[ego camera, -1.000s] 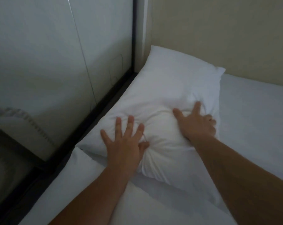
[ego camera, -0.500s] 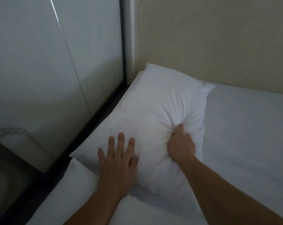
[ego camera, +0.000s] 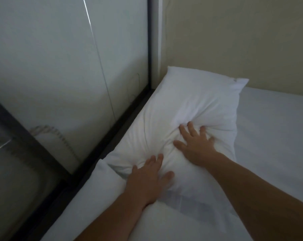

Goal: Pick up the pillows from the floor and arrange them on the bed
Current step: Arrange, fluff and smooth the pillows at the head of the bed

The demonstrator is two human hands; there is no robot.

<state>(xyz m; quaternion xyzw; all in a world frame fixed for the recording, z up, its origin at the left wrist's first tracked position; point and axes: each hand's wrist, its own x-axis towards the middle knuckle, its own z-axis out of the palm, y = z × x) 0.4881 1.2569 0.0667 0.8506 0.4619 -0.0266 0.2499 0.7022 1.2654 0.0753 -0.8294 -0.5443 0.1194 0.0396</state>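
A plump white fabric pillow point(ego camera: 190, 110) lies on the bed's white sheet point(ego camera: 276, 136), filling the centre of the frame with its far corner tucked into the angle where the two walls meet. Its long side runs just beside the dark bed frame edge point(ego camera: 102, 153), which crosses diagonally from lower left up toward the centre. The left hand point(ego camera: 147, 181), in the lower centre of the frame, is spread flat with its fingers extended, palm pressed down on the near end of the pillow so that the cloth dimples and creases around it. The right hand point(ego camera: 196, 145), slightly higher and to the right, is likewise open with fingers splayed, pushing into the middle of the pillow; folds radiate outward from its fingertips. Neither hand grips the fabric; both simply press on it. Both bare forearms reach in from the bottom edge of the frame. Under the left forearm, at lower left, a second white padded piece of bedding point(ego camera: 98, 197) lies touching the pillow's near end; whether it is a pillow or a folded cover cannot be told. The glossy pale grey panel point(ego camera: 60, 66) fills the upper left, and a plain cream wall point(ego camera: 234, 40) fills the upper right behind the pillow.
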